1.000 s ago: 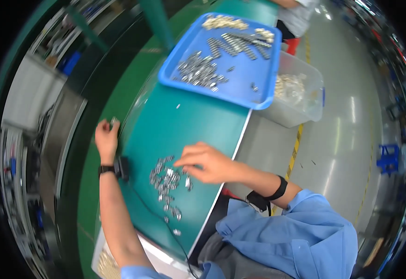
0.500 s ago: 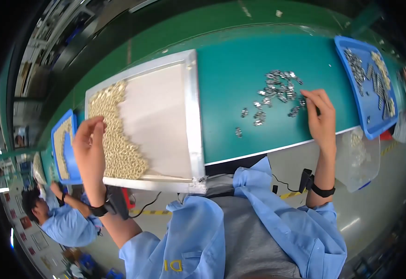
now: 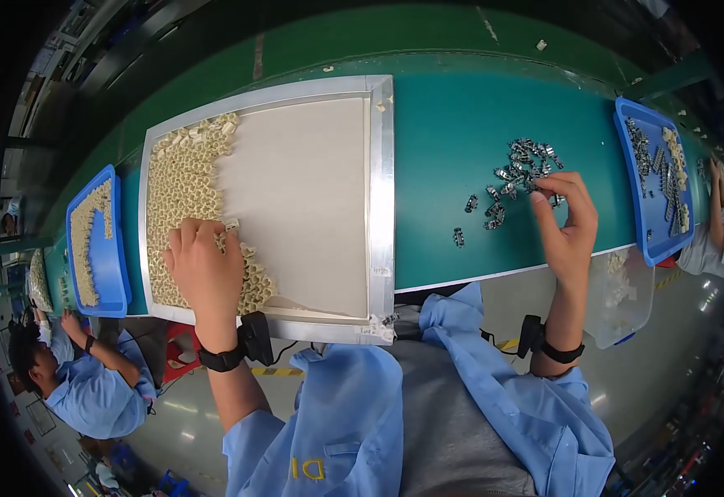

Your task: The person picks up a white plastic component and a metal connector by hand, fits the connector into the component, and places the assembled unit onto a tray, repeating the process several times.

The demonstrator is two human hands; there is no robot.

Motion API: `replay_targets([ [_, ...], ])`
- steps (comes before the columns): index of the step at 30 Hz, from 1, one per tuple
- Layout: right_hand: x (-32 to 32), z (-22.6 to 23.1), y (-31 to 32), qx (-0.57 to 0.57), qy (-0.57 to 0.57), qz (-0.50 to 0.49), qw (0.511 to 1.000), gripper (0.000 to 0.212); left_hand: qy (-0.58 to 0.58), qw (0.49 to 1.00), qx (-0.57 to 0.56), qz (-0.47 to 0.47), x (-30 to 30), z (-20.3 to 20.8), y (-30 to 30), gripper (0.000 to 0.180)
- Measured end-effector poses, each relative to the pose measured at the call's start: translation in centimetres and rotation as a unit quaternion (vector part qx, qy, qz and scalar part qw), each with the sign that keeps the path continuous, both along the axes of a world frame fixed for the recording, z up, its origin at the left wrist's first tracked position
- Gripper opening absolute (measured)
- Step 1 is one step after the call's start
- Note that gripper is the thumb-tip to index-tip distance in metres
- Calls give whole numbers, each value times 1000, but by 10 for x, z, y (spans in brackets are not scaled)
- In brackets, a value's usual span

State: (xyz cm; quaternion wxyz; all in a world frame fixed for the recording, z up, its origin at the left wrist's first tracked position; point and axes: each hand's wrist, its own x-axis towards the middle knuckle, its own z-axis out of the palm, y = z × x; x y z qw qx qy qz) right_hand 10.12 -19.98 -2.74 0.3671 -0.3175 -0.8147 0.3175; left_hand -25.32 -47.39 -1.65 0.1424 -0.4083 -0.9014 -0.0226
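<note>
The metal-framed tray (image 3: 383, 207) lies on the green table (image 3: 445, 108) and serves here as the landmark. In its left part there is a dense field of cream-coloured small parts (image 3: 181, 178); its right part shows the bare pale board. The left hand (image 3: 206, 261) is inside the tray, palm down, with bent fingers over these parts. One separate cream part (image 3: 232, 224) stands at its thumb side, but it cannot be told if the fingers grip it or only touch it. What lies under the palm is hidden.

To the right of the tray, small shiny metal parts (image 3: 529, 155) are scattered on the table. The right hand (image 3: 569, 219) is at the near side of this group, thumb and forefinger almost meeting. A dark metal part appears at the fingertips; whether it is pinched or lies behind them, one cannot tell.

Farther right of the tray is a blue bin tray (image 3: 658, 240) with metal and cream parts, and below it a translucent plastic box (image 3: 645, 306), partly covered by the table edge. Left of the framed tray, another blue tray (image 3: 112, 265) holds cream parts, and a co-worker (image 3: 101, 398) is beyond, small and distorted.
</note>
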Motion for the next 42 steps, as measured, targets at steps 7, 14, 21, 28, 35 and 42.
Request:
replay_targets([
  [7,-7,-6,7,-11,22,6,1000,17,-9,1000,-4,17,3,-5,20,13],
  [14,4,-13,15,-39,32,0,999,17,-26,999,-31,-14,9,-2,41,15],
  [21,-1,-27,31,-181,129,89,971,19,-248,956,122,-103,34,-7,76,18],
  [28,-23,-11,25,-371,249,232,864,18,-393,863,188,-256,103,-5,122,23],
  [35,-51,-13,4,-266,250,289,885,20,-573,727,294,-238,141,2,133,29],
  [42,-55,3,1,-150,239,264,922,20,-569,720,302,-257,137,4,126,32],
])
